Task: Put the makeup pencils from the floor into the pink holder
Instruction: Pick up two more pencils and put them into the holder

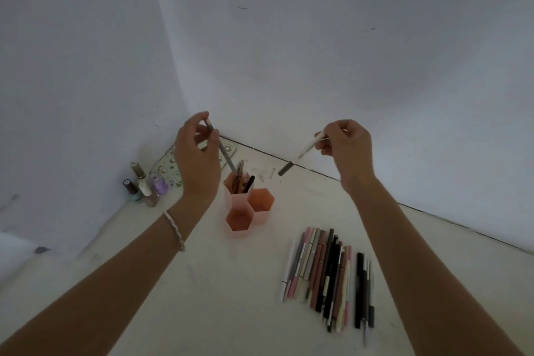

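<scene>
Left hand (196, 159) is raised over the floor (231, 283), its grip closed: thumb & fingertips pinch the top end of a grey pencil (224, 150). Pencil slants down to the right, lower tip right at the rim of the tall rear cell of the pink holder (245, 217); can't tell if the tip is inside. That tall cell already has several pencils standing in it, incl. a black one leaning right. The holder's lower hex cells in front look unfilled from this angle.

Right hand (345, 147) is up at approx the same height, well apart from the holder on the right. Grip closed too, fingers curled round the upper end of a pale pencil (307, 149) that points down-left, tip in the air.

Rest of the makeup pencils (326, 272) lie on the floor in a loose row, front-right of the holder, below the right forearm: pink, brown, black, grey, white, mostly parallel.

Beaded bracelet (174, 228) on the left wrist. Nail polish bottles (144, 189) cluster by the wall (318, 52) to the left, w/ a flat floral-print item (169, 166) just behind them. Small dark stub (285, 168) sits at the floor-wall seam.
</scene>
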`<state>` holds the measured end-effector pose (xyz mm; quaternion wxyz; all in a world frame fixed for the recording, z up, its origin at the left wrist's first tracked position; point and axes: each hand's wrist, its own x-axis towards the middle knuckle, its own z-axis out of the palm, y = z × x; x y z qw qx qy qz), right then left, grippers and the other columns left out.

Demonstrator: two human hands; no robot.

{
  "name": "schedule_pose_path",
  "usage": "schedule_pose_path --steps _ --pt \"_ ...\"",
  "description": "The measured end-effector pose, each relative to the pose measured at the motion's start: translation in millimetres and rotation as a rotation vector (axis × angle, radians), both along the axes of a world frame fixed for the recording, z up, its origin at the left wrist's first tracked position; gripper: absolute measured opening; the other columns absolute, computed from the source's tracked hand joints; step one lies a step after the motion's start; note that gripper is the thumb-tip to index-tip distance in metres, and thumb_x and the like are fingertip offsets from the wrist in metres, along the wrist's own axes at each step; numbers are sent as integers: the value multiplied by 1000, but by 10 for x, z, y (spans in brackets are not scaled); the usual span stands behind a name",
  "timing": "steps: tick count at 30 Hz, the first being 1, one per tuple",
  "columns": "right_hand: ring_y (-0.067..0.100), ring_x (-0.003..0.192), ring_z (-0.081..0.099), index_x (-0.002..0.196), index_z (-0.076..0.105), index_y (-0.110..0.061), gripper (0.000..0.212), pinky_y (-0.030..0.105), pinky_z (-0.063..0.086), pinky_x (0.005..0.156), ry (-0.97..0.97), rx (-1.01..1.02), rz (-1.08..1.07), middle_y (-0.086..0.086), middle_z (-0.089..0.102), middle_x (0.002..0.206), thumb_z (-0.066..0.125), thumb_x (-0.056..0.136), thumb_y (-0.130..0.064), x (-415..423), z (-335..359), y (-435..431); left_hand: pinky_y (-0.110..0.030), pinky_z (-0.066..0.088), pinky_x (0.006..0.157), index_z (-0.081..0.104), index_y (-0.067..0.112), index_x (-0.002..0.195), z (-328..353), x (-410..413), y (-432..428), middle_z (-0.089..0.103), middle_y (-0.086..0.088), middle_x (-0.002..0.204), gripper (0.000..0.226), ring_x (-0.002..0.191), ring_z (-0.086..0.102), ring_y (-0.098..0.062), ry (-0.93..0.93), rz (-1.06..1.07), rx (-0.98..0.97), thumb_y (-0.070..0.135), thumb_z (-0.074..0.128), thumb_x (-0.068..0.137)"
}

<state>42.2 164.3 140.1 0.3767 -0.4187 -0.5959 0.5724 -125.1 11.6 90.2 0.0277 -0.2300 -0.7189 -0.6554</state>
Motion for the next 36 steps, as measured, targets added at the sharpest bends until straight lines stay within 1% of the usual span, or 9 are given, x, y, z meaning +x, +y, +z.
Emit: schedule_pose_path --steps 3,7,11,14,18,22,24,28,36 --pt "21 60 61 82 56 -11 9 34 52 58 59 97 -20 14 71 77 54 84 -2 -146 -11 -279 -38 58 84 63 13 117 -357 22 -49 65 -8 104 28 93 66 -19 50 -69 -166 2 61 91" --pt "24 69 63 86 57 -19 10 43 55 68 66 170 15 16 69 85 58 87 -8 -304 -246 -597 -41 48 100 67 16 117 -647 45 -214 64 -2 117 24 112 58 -19 130 -221 -458 17 62 94" --pt "11 69 64 88 57 -27 14 29 56 65 55 199 46 2 69 82 59 88 -14 -445 -523 -798 -39 50 96 63 13 121 -605 -3 -410 64 -1 117 29 109 58 -16 155 -161 -370 7 51 96" --pt "2 67 62 89 58 -25 11 15 50 62 -47 260 85 -9 66 77 59 91 -14 -502 -753 -873 -18 49 87 63 18 114 -460 26 -495 64 4 111 31 101 59 -7 131 -151 -311 0 48 93" --pt "6 77 55 99 67 -17 12 18 45 73 -389 466 262 -6 63 97 63 88 -15 -493 -1004 -904 -13 48 79 61 26 100 -330 294 -512 64 12 98 31 92 61 -1 78 -218 -285 -2 51 89" --pt "3 69 55 110 66 -18 25 11 45 68 -363 451 131 -9 64 101 61 87 -10 -214 -950 -702 -7 47 61 56 38 87 -467 787 -429 60 19 82 33 74 61 2 35 -473 -380 5 54 87" --pt "4 67 57 110 64 -20 27 10 47 60 -339 372 46 -10 65 98 56 88 -7 16 -880 -519 -10 48 60 55 34 92 -681 1050 -303 58 16 82 25 72 60 1 -22 -622 -621 9 55 89" --pt "6 53 54 105 66 -19 20 18 47 50 -358 310 -31 -11 67 89 54 93 -8 453 -830 -247 -29 51 83 57 18 109 -1056 1394 -26 64 0 102 20 94 61 -17 -74 -710 -1001 17 52 90" --pt "-1 50 51 93 67 -23 20 6 41 51 -457 220 -48 -8 69 85 56 90 -6 1011 -1014 -85 -37 47 89 44 8 130 -1266 1643 255 58 -12 122 34 108 59 -29 71 -677 -1220 10 43 96"
